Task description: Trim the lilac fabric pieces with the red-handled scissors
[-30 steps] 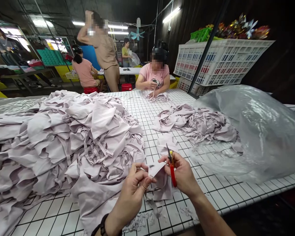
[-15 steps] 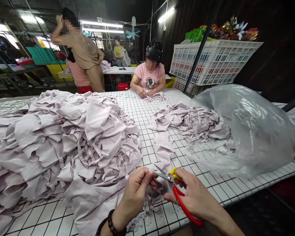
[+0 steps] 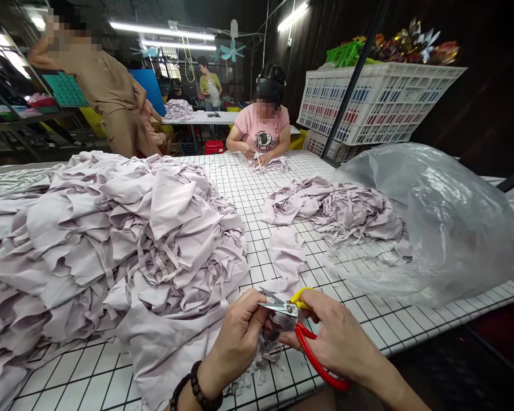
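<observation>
My right hand (image 3: 340,338) grips red-and-yellow scissors (image 3: 302,328), their blades pointing left toward my left hand (image 3: 240,337). The left hand pinches a small pale lilac fabric piece (image 3: 278,328) right at the blades. Small cut scraps (image 3: 257,371) lie under my hands on the gridded white table (image 3: 360,319). A big heap of the same lilac fabric (image 3: 111,240) fills the left side, one piece draping toward my left wrist.
A smaller fabric pile (image 3: 334,208) lies mid-right beside a large clear plastic bag (image 3: 432,222). A person in a pink shirt (image 3: 263,128) works at the far end. Another person (image 3: 98,85) stands back left. White crates (image 3: 377,103) are stacked behind.
The scissors swung from upright to pointing left at the fabric pinched in my left hand. Both hands dropped lower and closer. The standing person in the background moved left.
</observation>
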A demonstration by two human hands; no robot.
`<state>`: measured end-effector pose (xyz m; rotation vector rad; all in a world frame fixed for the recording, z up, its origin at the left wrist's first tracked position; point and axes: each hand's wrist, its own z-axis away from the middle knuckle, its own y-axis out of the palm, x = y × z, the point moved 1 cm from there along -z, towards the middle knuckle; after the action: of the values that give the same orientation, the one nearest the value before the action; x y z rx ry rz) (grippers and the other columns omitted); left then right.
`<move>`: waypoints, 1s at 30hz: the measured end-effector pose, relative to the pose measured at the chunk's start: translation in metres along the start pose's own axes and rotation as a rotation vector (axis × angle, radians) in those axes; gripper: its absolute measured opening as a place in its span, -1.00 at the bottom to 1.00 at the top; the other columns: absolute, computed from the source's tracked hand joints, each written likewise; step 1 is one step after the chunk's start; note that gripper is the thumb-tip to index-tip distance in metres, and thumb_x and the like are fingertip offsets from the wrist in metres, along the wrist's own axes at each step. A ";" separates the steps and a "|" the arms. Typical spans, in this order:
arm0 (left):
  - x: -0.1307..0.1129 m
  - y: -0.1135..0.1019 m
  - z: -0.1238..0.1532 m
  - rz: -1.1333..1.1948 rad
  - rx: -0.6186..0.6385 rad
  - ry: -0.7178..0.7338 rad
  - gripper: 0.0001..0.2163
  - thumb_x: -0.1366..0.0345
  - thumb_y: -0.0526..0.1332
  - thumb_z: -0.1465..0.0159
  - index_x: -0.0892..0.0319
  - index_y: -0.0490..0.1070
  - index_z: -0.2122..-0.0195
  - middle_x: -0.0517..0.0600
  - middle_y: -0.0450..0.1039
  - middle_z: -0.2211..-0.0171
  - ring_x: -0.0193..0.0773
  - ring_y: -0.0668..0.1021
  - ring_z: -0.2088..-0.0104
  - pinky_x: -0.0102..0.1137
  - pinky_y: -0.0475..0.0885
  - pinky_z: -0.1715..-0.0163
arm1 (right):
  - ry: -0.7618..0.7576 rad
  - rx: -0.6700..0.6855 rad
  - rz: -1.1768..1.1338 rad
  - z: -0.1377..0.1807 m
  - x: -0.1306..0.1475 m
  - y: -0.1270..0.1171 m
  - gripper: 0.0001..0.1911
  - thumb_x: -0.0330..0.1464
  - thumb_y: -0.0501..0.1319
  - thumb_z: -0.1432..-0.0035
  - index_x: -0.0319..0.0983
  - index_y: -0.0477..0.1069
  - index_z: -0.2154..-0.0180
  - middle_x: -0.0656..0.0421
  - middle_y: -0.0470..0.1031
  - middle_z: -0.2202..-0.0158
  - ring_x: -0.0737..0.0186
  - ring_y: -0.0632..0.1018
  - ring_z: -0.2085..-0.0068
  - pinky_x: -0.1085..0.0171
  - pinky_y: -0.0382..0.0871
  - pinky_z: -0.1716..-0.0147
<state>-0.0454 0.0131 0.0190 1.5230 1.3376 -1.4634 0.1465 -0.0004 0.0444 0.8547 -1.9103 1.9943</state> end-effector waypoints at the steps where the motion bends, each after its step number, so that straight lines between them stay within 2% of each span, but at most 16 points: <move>1: 0.000 0.000 0.000 0.007 0.000 -0.003 -0.74 0.26 0.06 -0.36 0.18 0.40 0.44 -0.03 0.32 0.48 -0.29 0.41 0.43 -0.45 0.26 0.38 | -0.001 -0.001 0.003 0.000 0.000 0.001 -0.62 -0.12 0.35 0.07 -0.15 0.20 0.46 0.25 0.37 0.45 0.27 0.35 0.43 0.31 0.17 0.45; 7: -0.001 0.000 0.001 0.047 0.004 -0.037 -0.75 0.24 0.07 -0.36 0.19 0.40 0.43 -0.03 0.33 0.46 -0.31 0.41 0.44 -0.45 0.27 0.39 | 0.008 -0.004 0.060 0.001 -0.004 0.003 -0.67 -0.15 0.33 0.04 -0.16 0.21 0.50 0.25 0.38 0.52 0.29 0.33 0.50 0.33 0.07 0.52; 13: 0.001 0.001 0.002 0.035 0.021 -0.037 -0.73 0.25 0.05 -0.37 0.19 0.36 0.46 -0.03 0.33 0.45 -0.32 0.42 0.44 -0.46 0.28 0.40 | -0.011 -0.022 0.124 0.002 -0.007 0.005 -0.61 -0.13 0.31 0.03 -0.17 0.15 0.55 0.26 0.35 0.58 0.32 0.28 0.55 0.32 0.00 0.55; 20: -0.001 0.000 0.001 0.013 0.052 -0.094 -0.73 0.21 0.01 -0.38 0.18 0.40 0.38 -0.03 0.33 0.45 -0.31 0.42 0.46 -0.44 0.30 0.40 | -0.002 -0.028 0.053 0.002 -0.015 0.009 -0.54 -0.12 0.33 0.05 -0.19 0.10 0.62 0.30 0.23 0.67 0.37 0.18 0.59 0.32 -0.03 0.57; 22: 0.001 0.000 0.001 -0.074 0.073 -0.090 -0.74 0.18 0.01 -0.37 0.17 0.41 0.33 0.02 0.37 0.37 -0.25 0.44 0.35 -0.40 0.33 0.30 | 0.053 0.008 -0.043 0.001 -0.023 0.007 -0.54 -0.10 0.33 0.06 -0.18 0.11 0.60 0.32 0.20 0.65 0.37 0.18 0.58 0.34 -0.02 0.58; 24: 0.009 0.005 0.002 -0.232 0.095 -0.069 -0.77 0.11 0.14 -0.28 0.15 0.41 0.21 0.11 0.38 0.12 -0.09 0.42 0.10 -0.28 0.31 0.08 | 0.135 0.047 -0.164 0.000 -0.035 0.002 -0.58 -0.10 0.32 0.04 -0.18 0.15 0.56 0.33 0.18 0.62 0.37 0.18 0.56 0.36 0.02 0.59; 26: 0.025 0.013 0.002 -0.423 0.127 -0.061 -0.54 0.06 0.33 -0.09 0.13 0.36 0.03 0.18 0.23 -0.12 0.10 0.27 -0.09 -0.13 0.17 -0.09 | 0.231 0.051 -0.252 0.000 -0.050 -0.002 -0.62 -0.10 0.31 0.02 -0.18 0.18 0.52 0.34 0.17 0.60 0.36 0.20 0.54 0.37 0.06 0.58; 27: 0.035 0.018 0.002 -0.512 0.144 -0.073 -0.44 0.08 0.37 -0.02 0.13 0.32 -0.03 0.19 0.19 -0.15 0.15 0.25 -0.11 -0.09 0.14 -0.10 | 0.278 0.039 -0.277 0.000 -0.059 -0.004 -0.63 -0.10 0.30 0.01 -0.18 0.19 0.51 0.34 0.18 0.59 0.36 0.21 0.53 0.37 0.08 0.57; 28: 0.045 0.023 0.001 -0.583 0.168 -0.099 -0.43 0.14 0.37 -0.02 0.14 0.30 -0.06 0.20 0.22 -0.13 0.15 0.28 -0.09 -0.10 0.17 -0.07 | 0.323 0.025 -0.292 0.000 -0.068 -0.005 -0.64 -0.10 0.29 0.00 -0.18 0.20 0.51 0.34 0.19 0.59 0.35 0.22 0.53 0.37 0.10 0.57; 30: 0.058 0.027 -0.006 -0.647 0.235 -0.159 -0.61 0.35 0.27 -0.08 0.15 0.35 0.03 0.15 0.34 0.03 0.01 0.40 0.07 -0.21 0.28 0.06 | 0.400 -0.019 -0.307 -0.002 -0.086 -0.007 -0.66 -0.10 0.28 0.00 -0.18 0.24 0.50 0.32 0.23 0.58 0.34 0.26 0.53 0.36 0.13 0.56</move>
<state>-0.0262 0.0252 -0.0415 1.1128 1.6949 -2.1507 0.2186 0.0207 0.0011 0.6374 -1.4758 1.7957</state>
